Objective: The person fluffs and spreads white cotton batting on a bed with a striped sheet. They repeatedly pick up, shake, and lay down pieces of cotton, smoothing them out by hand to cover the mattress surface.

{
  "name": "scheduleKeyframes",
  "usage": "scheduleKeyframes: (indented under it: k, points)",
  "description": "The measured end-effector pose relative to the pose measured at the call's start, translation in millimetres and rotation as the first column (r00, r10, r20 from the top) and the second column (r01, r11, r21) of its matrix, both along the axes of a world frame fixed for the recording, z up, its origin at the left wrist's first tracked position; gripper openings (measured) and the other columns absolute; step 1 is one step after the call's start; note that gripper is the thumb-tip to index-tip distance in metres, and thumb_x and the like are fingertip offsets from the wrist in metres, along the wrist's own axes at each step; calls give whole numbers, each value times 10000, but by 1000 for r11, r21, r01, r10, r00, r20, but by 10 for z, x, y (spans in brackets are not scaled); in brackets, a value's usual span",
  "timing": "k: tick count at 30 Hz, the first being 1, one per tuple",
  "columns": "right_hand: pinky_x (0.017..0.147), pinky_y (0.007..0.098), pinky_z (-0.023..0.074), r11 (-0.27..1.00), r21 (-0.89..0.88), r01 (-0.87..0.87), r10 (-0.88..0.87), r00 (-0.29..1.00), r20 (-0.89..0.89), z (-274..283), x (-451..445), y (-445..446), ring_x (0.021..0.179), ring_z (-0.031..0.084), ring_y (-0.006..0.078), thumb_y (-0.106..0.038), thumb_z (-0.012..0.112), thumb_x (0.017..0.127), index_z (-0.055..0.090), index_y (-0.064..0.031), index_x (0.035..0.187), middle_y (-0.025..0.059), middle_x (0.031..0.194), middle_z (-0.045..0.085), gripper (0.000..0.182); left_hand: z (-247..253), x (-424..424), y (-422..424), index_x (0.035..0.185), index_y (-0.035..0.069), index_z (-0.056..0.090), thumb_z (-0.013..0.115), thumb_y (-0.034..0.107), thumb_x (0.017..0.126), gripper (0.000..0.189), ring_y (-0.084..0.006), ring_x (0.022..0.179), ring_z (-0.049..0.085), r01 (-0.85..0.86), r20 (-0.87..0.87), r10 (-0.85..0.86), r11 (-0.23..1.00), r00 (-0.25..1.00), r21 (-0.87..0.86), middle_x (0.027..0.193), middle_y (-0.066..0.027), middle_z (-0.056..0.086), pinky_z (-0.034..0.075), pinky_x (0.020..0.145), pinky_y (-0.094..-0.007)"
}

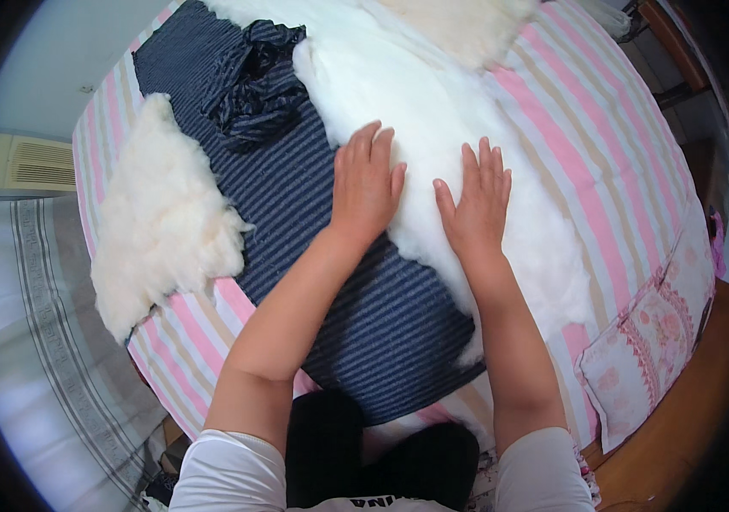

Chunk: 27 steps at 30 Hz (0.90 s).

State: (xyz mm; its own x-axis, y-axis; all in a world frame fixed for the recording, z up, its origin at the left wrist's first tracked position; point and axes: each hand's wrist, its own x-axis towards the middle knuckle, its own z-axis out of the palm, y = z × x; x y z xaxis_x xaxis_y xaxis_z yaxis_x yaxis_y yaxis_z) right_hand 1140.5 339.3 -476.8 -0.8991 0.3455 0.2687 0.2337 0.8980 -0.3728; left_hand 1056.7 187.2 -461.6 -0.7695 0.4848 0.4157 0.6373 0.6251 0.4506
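Note:
White fluffy batting (428,109) stretches from the top of the view down to the right of centre, partly over a dark blue striped cloth (275,198). My left hand (366,182) lies palm down across the batting's left edge, with its fingers a little apart. Flat on the batting to its right rests my right hand (476,201), thumb spread, gripping nothing. A bunched dark striped cloth (259,89) sits on the blue cloth, up and left of my hands. Cream-coloured batting (169,217) lies at the left, and another cream piece (466,25) is at the top.
Everything lies on a bed with a pink, tan and white striped sheet (594,179). A floral pillow (646,358) is at the lower right. An air conditioner (25,163) and a pale curtain (51,301) are at the left, and wooden floor (678,409) shows at the lower right.

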Motion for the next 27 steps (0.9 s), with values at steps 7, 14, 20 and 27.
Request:
scheduleKeyframes:
  k: [7, 14, 20, 27]
  points:
    - [1146, 527, 174, 995, 62, 72, -78, 991, 109, -383, -368, 9, 1410, 247, 389, -376, 603, 861, 401, -62, 1421, 203, 1510, 313, 673, -133, -1115, -38, 1363, 14, 424, 578, 312, 921, 555, -361, 1377, 309, -129, -137, 93, 952, 986, -278, 1453, -194, 375, 228, 1116, -520]
    - [1134, 549, 182, 997, 39, 60, -65, 986, 153, -387, -418, 5, 1402, 260, 399, -364, 548, 869, 362, -86, 1454, 194, 1527, 288, 673, -194, -1989, -26, 1414, 1, 369, 546, 373, 932, 634, -359, 1401, 276, -142, -41, 137, 915, 990, -377, 1503, -203, 316, 194, 1139, -504]
    - [1137, 548, 173, 997, 30, 64, -69, 974, 218, -367, -492, 7, 1399, 258, 394, -322, 554, 833, 375, -90, 1443, 187, 1523, 292, 676, -351, -2344, -207, 1455, 42, 321, 521, 424, 930, 680, -385, 1402, 264, -177, 112, 238, 903, 965, -392, 1529, -215, 260, 235, 1108, -530]
    - [1135, 555, 172, 997, 17, 72, -74, 961, 266, -398, -521, 61, 1374, 278, 400, -287, 547, 801, 418, -78, 1394, 204, 1491, 320, 642, -239, -2421, -148, 1452, 57, 330, 531, 409, 926, 664, -382, 1394, 278, -141, 306, 298, 885, 904, -444, 1526, -214, 263, 219, 1106, -539]
